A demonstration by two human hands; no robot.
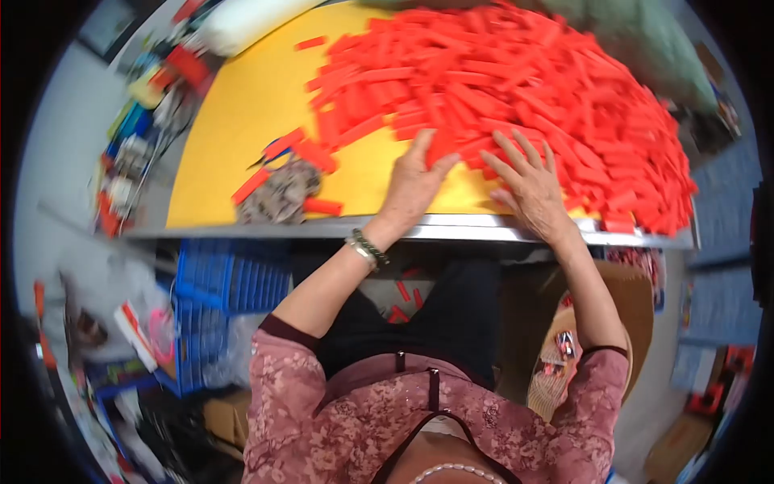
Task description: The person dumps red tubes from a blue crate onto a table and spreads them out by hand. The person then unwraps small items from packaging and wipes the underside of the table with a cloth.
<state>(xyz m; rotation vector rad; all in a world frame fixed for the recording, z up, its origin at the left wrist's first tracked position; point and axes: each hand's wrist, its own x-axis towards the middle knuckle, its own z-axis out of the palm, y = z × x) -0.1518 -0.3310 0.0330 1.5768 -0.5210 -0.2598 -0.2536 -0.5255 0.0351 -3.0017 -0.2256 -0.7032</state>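
Pieces, red, oblong: one large heap, upper centre to right of the frame, on yellow tabletop. Left hand, centre: at the heap's lower edge; whether it grasps a piece, cannot tell. Right hand, right of centre: fingers spread, unclenched, same edge. Crumpled cloth: left of centre, several pieces about it.

No text, label, brand, number or sign can be read. Below the yellow table, to the left, any print on the red-and-white item is lost to blur; below right, small shiny packets cannot be deciphered.
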